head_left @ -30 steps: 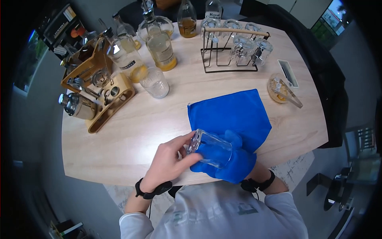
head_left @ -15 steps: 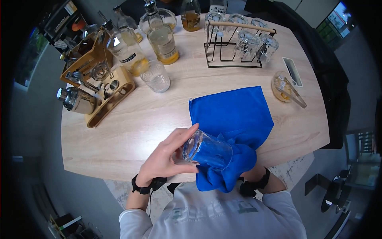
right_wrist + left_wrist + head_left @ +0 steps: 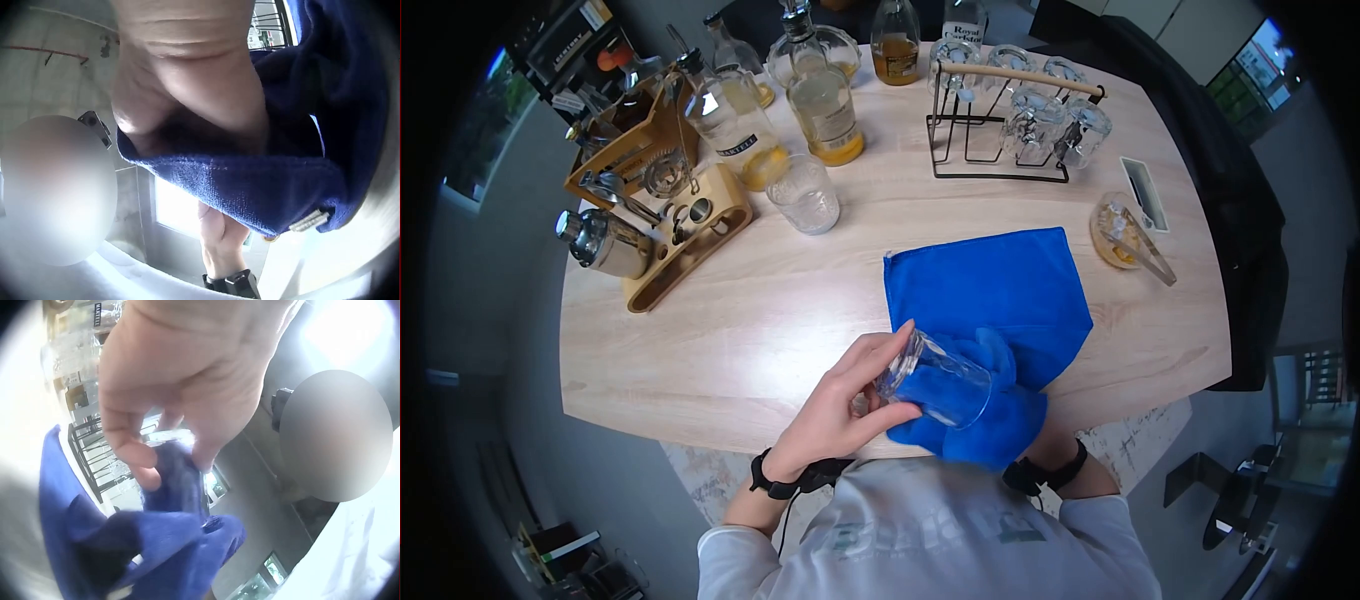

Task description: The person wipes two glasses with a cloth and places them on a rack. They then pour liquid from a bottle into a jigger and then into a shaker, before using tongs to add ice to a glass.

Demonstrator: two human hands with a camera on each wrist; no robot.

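Both hands work one glass (image 3: 932, 381): left hand (image 3: 840, 410) grips its base, right hand (image 3: 187, 81), cloth-wrapped (image 3: 990, 300), wipes inside; drying unfinished.

I am looking at a home bar set up in a living space: a rounded wooden tabletop (image 3: 730, 330) carries liquor bottles (image 3: 825, 105) with pourers at the far side, a wire rack (image 3: 1010, 125) hung with clean glasses at far right, and a wooden stand (image 3: 665, 225) of bar tools with a steel shaker (image 3: 605, 245) at far left. A dark jacket (image 3: 1220, 170) is draped at the right edge.
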